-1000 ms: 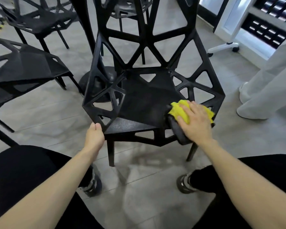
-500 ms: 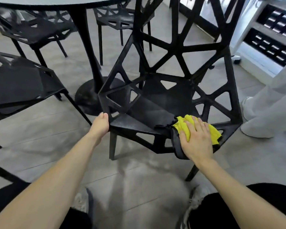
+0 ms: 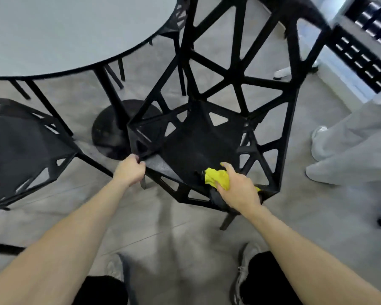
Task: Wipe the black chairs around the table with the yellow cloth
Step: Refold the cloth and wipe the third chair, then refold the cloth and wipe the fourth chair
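Two bare forearms reach forward and away from the viewer, from the lower corners toward the centre. The left hand [image 3: 129, 170] is curled closed, knuckles up, its fingers wrapped around the front left corner of the black chair [image 3: 198, 146] seat, wrist straight. The right hand [image 3: 238, 188] lies palm down further right, at the seat's front right edge, fingers bent and gathered over the bunched yellow cloth [image 3: 216, 178], pressing it against the seat; the index finger stretches forward past the others. Both arms are nearly straight, sleeveless to the frame edge.
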`<action>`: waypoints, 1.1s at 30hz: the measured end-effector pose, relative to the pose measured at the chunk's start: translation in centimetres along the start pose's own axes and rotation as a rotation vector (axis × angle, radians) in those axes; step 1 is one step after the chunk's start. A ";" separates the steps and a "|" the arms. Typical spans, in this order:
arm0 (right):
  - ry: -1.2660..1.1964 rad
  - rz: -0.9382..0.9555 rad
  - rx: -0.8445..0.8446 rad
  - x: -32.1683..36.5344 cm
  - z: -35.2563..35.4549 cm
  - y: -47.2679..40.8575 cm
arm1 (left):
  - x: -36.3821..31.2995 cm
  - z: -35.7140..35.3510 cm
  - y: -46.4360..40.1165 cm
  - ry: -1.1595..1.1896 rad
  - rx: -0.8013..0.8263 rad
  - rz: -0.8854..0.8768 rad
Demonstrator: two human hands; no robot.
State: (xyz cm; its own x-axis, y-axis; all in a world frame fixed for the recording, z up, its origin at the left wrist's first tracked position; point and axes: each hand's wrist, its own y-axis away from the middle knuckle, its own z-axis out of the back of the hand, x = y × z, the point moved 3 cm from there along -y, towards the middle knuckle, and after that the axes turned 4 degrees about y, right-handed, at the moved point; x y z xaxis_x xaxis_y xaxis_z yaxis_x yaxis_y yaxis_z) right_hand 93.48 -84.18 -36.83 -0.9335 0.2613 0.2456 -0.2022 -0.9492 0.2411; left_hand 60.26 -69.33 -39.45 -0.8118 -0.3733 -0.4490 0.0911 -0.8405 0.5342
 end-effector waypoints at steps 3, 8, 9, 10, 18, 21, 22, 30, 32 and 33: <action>-0.117 -0.045 0.116 1.1 6.7 2.5 | -5.2 0.6 8.9 0.130 0.214 -0.103; -0.338 0.106 0.316 5.7 18.4 6.2 | -16.3 1.9 22.2 0.597 0.486 0.123; -0.341 0.173 0.373 6.3 20.3 6.5 | -17.6 2.4 23.5 0.667 0.439 0.146; -0.320 0.255 0.423 6.7 22.1 6.6 | -18.5 3.2 24.5 0.693 0.365 0.157; 0.093 0.459 0.530 1.5 30.7 1.1 | -21.2 11.1 26.6 0.429 -0.122 0.128; 0.226 0.409 0.483 -0.9 33.0 -1.9 | -22.6 13.0 24.5 0.284 -0.160 0.075; 0.260 0.395 0.460 -1.8 33.6 -2.9 | -23.2 13.3 23.6 0.222 -0.166 0.055; 0.671 0.620 0.341 -7.7 36.6 -13.4 | -30.7 10.9 19.6 -0.211 -0.172 -0.136; 0.878 0.761 0.283 -9.3 37.0 -17.7 | -32.1 9.6 19.3 -0.292 -0.159 -0.120; 0.976 0.816 0.267 -9.9 37.4 -20.1 | -32.7 8.8 19.5 -0.314 -0.149 -0.107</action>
State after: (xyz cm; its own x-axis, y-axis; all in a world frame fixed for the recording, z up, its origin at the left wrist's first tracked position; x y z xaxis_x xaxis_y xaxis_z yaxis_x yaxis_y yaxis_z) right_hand 117.89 -61.16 -8.99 -0.6105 -0.7135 -0.3439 0.4821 -0.6793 0.5533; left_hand 83.46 -70.05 -8.05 -0.9567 -0.1607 -0.2427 0.0603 -0.9251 0.3750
